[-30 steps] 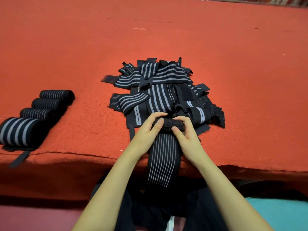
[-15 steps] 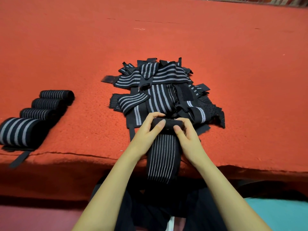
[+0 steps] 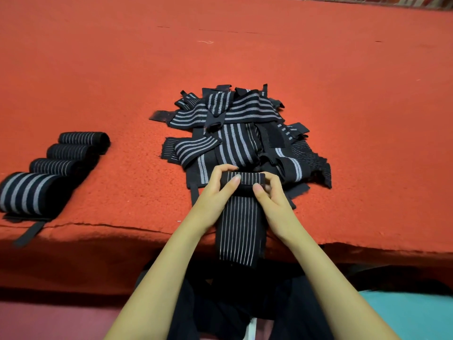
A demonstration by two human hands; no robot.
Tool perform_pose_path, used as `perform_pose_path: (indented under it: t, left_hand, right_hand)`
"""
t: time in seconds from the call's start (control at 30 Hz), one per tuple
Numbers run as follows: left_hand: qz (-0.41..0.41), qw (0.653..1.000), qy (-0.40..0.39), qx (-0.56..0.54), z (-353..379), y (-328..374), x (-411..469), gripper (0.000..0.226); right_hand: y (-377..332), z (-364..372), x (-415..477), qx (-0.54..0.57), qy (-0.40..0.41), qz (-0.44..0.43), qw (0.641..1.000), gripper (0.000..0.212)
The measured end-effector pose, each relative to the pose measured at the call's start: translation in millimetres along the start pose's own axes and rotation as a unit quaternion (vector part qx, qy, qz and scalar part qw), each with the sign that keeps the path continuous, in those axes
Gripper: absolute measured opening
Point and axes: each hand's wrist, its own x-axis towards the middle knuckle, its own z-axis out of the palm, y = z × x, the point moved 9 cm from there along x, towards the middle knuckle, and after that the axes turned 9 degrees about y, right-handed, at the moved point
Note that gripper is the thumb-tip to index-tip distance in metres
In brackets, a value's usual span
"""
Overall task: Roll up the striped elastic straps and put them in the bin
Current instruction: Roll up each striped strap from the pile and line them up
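Observation:
A black strap with thin pale stripes [image 3: 239,231] lies over the table's near edge, its far end wound into a small roll [image 3: 246,180]. My left hand [image 3: 217,192] grips the roll's left end, thumb on top. My right hand [image 3: 270,200] pinches its right end. Just beyond the roll sits a loose pile of black striped straps [image 3: 235,133]. Several finished rolls [image 3: 58,158] lie in a row at the left. No bin is in view.
The table is covered in red felt [image 3: 343,94], with its near edge [image 3: 98,229] running across the lower part of the view. My dark-clothed lap sits below it. A teal surface [image 3: 416,315] shows at the bottom right.
The roll has grown thicker and turned, so its stripes now show on top. The hanging tail of the strap has shortened a little. Both hands stay at the roll's ends.

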Motion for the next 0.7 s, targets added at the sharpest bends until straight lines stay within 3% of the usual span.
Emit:
perform_pose_path:
  t: [0.2,0.33,0.43,0.6,0.7]
  left_hand:
    - [-0.007,0.999,0.015,-0.028,-2.7,1.4,0.5,0.014]
    - [0.049,0.999,0.005,-0.005,-3.8,7.8,0.1,0.014]
    - [0.066,0.998,0.003,0.002,-3.3,11.0,-1.0,0.018]
    - [0.024,0.999,-0.001,0.042,1.5,3.2,-0.2,0.025]
    - [0.008,0.999,0.013,0.046,-1.2,1.7,1.0,0.018]
  right_hand:
    - [-7.5,0.2,-3.5,0.008,-0.006,-0.012,1.0,0.022]
    - [-3.2,-2.5,-0.6,0.014,0.013,0.009,1.0,0.024]
    - [0.3,-3.1,0.6,-0.017,0.007,0.004,1.0,0.016]
    - [-8.6,-6.9,-1.6,-0.043,0.02,-0.043,0.998,0.023]
    - [-10.3,-3.8,-2.8,-0.029,0.01,-0.046,0.998,0.018]
